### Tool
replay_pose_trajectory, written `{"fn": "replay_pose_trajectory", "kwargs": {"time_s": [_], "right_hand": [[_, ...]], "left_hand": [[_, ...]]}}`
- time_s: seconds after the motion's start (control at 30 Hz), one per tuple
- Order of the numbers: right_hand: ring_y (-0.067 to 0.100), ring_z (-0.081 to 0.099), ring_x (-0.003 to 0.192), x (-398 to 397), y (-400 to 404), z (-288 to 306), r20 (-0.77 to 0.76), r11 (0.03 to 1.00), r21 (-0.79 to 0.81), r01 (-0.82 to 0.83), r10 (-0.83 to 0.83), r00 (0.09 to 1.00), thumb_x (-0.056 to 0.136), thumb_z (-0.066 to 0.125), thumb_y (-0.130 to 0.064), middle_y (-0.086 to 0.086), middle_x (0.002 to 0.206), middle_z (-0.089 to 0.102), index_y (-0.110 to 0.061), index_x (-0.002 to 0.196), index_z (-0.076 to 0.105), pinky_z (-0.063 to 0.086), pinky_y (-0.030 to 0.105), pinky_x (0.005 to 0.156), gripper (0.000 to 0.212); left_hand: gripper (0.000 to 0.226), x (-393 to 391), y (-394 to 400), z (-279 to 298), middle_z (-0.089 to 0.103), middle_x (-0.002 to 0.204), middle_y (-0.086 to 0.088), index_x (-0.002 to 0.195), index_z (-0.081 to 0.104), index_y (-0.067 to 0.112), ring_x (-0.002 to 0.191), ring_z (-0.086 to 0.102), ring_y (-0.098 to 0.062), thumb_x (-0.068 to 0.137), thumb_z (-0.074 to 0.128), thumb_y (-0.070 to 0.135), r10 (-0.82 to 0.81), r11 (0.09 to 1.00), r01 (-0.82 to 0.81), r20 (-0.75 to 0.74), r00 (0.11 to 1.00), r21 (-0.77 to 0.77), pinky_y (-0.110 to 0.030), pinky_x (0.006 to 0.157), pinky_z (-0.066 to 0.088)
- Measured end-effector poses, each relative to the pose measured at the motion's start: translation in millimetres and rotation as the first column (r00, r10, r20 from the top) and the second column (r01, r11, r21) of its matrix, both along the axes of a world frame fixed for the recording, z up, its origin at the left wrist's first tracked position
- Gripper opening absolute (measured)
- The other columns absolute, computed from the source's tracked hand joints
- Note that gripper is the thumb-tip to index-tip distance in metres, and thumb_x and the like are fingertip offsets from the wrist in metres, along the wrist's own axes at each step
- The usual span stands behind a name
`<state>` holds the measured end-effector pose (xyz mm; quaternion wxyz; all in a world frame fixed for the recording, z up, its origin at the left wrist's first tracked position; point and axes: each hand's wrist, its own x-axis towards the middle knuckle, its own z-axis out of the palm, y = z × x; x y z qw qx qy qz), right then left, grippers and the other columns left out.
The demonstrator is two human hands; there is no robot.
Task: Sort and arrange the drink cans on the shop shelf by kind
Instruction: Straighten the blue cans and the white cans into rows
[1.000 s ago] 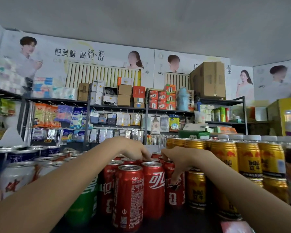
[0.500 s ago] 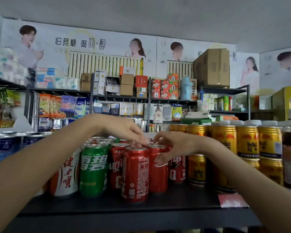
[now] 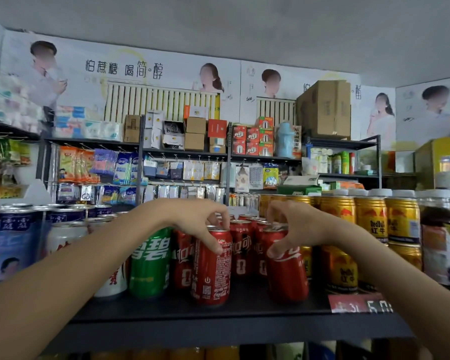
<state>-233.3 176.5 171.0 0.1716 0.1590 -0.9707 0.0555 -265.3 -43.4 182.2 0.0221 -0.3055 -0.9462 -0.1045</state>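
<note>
On the dark shelf (image 3: 244, 315) stand several red cola cans. My left hand (image 3: 203, 224) grips the top of one red cola can (image 3: 211, 271) at the front, thumb on its side. My right hand (image 3: 296, 229) grips a second red cola can (image 3: 287, 271), which stands a little to the right, apart from the first. More red cola cans (image 3: 242, 245) stand behind, between the two. A green Sprite can (image 3: 150, 263) stands just left of the left-hand can, and a white can with red print (image 3: 113, 281) is partly hidden by my left forearm.
Gold Red Bull cans (image 3: 369, 219) are stacked two high on the right, with dark bottles (image 3: 442, 235) beyond. Blue cans (image 3: 13, 240) fill the left. A red price tag (image 3: 359, 304) sits on the shelf's front edge. Stocked shop shelves (image 3: 185, 154) stand behind.
My hands have moved apart. The right hand has pulled a red cola can forward and to the right, and the left hand now holds the front can. The view has dropped slightly.
</note>
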Motion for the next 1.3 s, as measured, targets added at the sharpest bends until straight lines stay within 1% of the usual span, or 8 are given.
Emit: {"fn": "replay_pose_trajectory", "kwargs": {"time_s": [0.27, 0.47, 0.63, 0.77, 0.93, 1.07, 1.17, 1.3], "right_hand": [[0.015, 0.048, 0.089, -13.3, 4.9, -26.6, -0.132, 0.968, -0.082, 0.236, -0.245, 0.96, 0.065, 0.064, -0.069, -0.004, 0.096, 0.048, -0.022, 0.095, 0.043, 0.045, 0.034, 0.084, 0.06], [0.024, 0.041, 0.12, -14.4, -13.5, -36.5, -0.341, 0.946, -0.01, 0.324, -0.308, 0.888, 0.074, 0.05, -0.072, 0.003, 0.126, 0.043, -0.021, 0.12, 0.043, 0.032, 0.041, 0.102, 0.069], [0.019, 0.038, 0.12, -14.3, -43.6, -24.1, -0.424, 0.993, -0.095, 0.072, -0.106, 0.899, 0.084, 0.049, -0.058, -0.002, 0.122, 0.042, -0.026, 0.112, 0.048, 0.027, 0.041, 0.103, 0.043], [0.015, 0.039, 0.117, -21.6, -87.3, -26.8, -0.456, 0.973, -0.147, -0.178, 0.093, 0.885, 0.088, 0.052, -0.045, -0.004, 0.116, 0.041, -0.026, 0.106, 0.051, 0.028, 0.039, 0.102, 0.026], [0.016, 0.042, 0.11, -25.3, -159.1, -29.3, -0.366, 0.911, -0.123, -0.393, 0.327, 0.871, 0.089, 0.056, -0.034, -0.004, 0.105, 0.04, -0.025, 0.099, 0.05, 0.032, 0.025, 0.087, 0.014], [0.015, 0.043, 0.106, -24.4, -220.4, -23.2, -0.365, 0.889, -0.113, -0.444, 0.379, 0.85, 0.088, 0.058, -0.034, -0.003, 0.105, 0.042, -0.026, 0.099, 0.051, 0.036, 0.033, 0.095, 0.015], [0.012, 0.04, 0.102, -21.2, -268.8, -19.8, -0.366, 0.867, -0.118, -0.485, 0.416, 0.833, 0.088, 0.059, -0.033, -0.003, 0.104, 0.041, -0.025, 0.098, 0.05, 0.032, 0.025, 0.084, 0.016], [0.009, 0.042, 0.101, -22.0, -340.7, -16.1, -0.364, 0.844, -0.17, -0.509, 0.426, 0.828, 0.088, 0.06, -0.031, 0.0, 0.112, 0.05, -0.021, 0.103, 0.054, 0.026, 0.016, 0.073, 0.019]], "left_hand": [[0.049, -22.3, 33.0, -13.3, 0.044, 0.138, -0.002, 0.119, 0.045, 0.022, 0.128, 0.041, -0.02, 0.078, 0.071, 0.026, -0.021, 0.989, 0.023, -0.016, 1.0, 0.145, -0.035, 0.103, 0.034], [0.041, -24.8, 24.2, -16.3, 0.047, 0.133, 0.006, 0.122, 0.049, 0.02, 0.121, 0.042, -0.006, 0.085, 0.064, 0.026, -0.08, 0.945, 0.107, -0.1, 0.992, 0.308, -0.019, 0.095, 0.029], [0.016, -11.5, -18.4, -19.2, 0.058, 0.117, 0.008, 0.105, 0.057, 0.019, 0.106, 0.056, -0.005, 0.089, 0.058, 0.017, 0.093, 0.818, 0.129, -0.35, 0.932, 0.561, -0.009, 0.076, 0.042], [0.013, 5.3, -70.7, -27.4, 0.059, 0.104, 0.011, 0.101, 0.059, 0.018, 0.093, 0.055, 0.0, 0.089, 0.057, 0.015, 0.243, 0.765, 0.089, -0.414, 0.877, 0.638, -0.005, 0.063, 0.044], [0.011, 22.5, -151.3, -31.8, 0.062, 0.101, 0.007, 0.095, 0.059, 0.019, 0.097, 0.057, -0.008, 0.089, 0.057, 0.01, 0.386, 0.729, -0.03, -0.375, 0.843, 0.684, -0.015, 0.08, 0.043], [0.012, 35.5, -219.9, -32.7, 0.061, 0.094, 0.008, 0.091, 0.059, 0.017, 0.09, 0.056, -0.004, 0.089, 0.055, 0.006, 0.454, 0.733, -0.082, -0.395, 0.799, 0.676, -0.013, 0.079, 0.043], [0.015, 39.2, -276.8, -34.9, 0.063, 0.099, 0.003, 0.097, 0.062, 0.012, 0.093, 0.056, -0.008, 0.09, 0.052, 0.005, 0.498, 0.752, -0.124, -0.435, 0.75, 0.647, -0.011, 0.074, 0.041], [0.018, 36.7, -350.2, -29.4, 0.064, 0.108, 0.001, 0.099, 0.064, 0.014, 0.099, 0.055, -0.009, 0.09, 0.051, 0.005, 0.473, 0.803, -0.146, -0.468, 0.747, 0.578, -0.019, 0.085, 0.038]]}}
